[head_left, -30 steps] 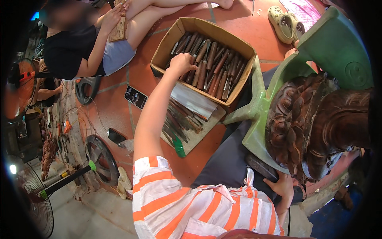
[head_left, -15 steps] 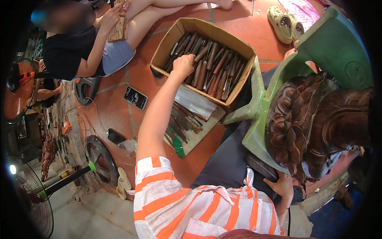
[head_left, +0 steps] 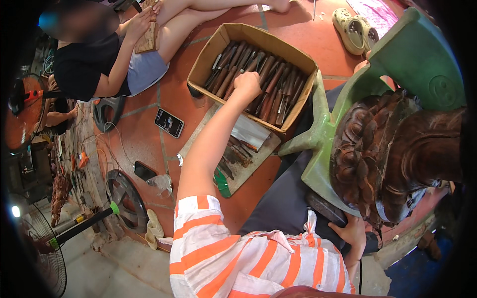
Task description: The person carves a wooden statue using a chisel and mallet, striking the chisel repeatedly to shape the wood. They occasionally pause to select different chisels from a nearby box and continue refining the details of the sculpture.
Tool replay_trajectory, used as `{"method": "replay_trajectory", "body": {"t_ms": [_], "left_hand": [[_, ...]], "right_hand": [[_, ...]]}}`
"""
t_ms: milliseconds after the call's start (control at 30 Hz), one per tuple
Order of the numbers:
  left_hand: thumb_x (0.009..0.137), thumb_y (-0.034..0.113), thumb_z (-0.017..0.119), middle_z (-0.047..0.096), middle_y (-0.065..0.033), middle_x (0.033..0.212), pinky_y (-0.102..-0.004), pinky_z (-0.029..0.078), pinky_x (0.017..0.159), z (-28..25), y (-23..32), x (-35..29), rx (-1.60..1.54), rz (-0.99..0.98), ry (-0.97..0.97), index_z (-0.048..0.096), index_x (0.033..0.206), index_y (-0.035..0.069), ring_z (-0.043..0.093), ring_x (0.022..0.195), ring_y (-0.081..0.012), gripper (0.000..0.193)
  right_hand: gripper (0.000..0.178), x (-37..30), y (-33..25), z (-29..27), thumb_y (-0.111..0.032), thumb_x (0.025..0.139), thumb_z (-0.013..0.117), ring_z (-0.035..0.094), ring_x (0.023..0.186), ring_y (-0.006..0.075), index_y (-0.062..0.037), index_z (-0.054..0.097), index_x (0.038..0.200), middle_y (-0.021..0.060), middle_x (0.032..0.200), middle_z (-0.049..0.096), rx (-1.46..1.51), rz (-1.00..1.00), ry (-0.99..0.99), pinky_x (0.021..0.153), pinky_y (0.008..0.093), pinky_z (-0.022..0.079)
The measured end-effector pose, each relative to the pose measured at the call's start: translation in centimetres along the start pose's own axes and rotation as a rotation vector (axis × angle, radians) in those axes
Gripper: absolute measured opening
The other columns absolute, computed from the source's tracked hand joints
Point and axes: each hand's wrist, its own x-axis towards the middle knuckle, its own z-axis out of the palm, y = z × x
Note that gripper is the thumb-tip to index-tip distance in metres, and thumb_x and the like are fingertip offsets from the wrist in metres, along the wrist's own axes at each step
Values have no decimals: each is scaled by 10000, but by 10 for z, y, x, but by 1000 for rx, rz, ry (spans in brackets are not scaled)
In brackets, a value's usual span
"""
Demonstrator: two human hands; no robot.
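Observation:
My left hand is inside a cardboard box, closed over a crowd of carving tools with dark wooden handles. Its fingertips are turned away, so what they grip cannot be made out. Low at the right, my right hand lies by the end of a dark, thick bar across my lap. The thumb sticks out to the left; the other fingers are mostly hidden. Beside it a dark carved wooden piece rests on a green plastic chair.
Below the box lies a board with more tools and a green-handled tool. A phone lies on the tiles. Another person holding a wood block sits at upper left. Fans stand left; clogs at upper right.
My left hand has moved a little right and toward me within the box, uncovering handles at the box's left side. My right hand stays where it was.

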Motion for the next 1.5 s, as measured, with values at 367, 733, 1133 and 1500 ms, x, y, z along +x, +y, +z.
{"method": "replay_trajectory", "body": {"t_ms": [367, 733, 1133, 1500], "left_hand": [[774, 192, 672, 659, -225, 837, -442, 523, 752, -15, -48, -4, -93, 60, 142, 672, 800, 7, 653, 819, -372, 187], [726, 168, 698, 541, -103, 939, -413, 493, 755, 2, -7, 5, -6, 455, 237, 656, 894, 121, 559, 956, -299, 179], [696, 147, 730, 636, -98, 896, -406, 470, 790, -4, -12, -5, -233, 479, 171, 613, 882, 67, 587, 904, -296, 235], [838, -54, 596, 602, -94, 950, -264, 497, 823, -109, 32, -126, -926, 427, 580, 550, 1020, -2, 616, 872, -165, 195]], "right_hand": [[942, 4, 5, 3, -701, 693, 585, 640, 910, 391, -284, 229, 1459, 245, 959, 652, 17, -42, -84, 785, 423, 509], [948, 5, 5, 4, -674, 696, 609, 648, 890, 375, -246, 246, 1460, 223, 926, 665, -32, -191, 128, 802, 399, 506], [625, -1, 1, 8, -334, 619, 790, 553, 1089, 362, -30, 617, 1136, 207, 1146, 599, 185, -257, 273, 917, 407, 438], [504, 0, 10, 12, -283, 606, 783, 594, 916, 384, -32, 640, 1019, 212, 921, 635, 308, -619, 471, 807, 426, 468]]}}
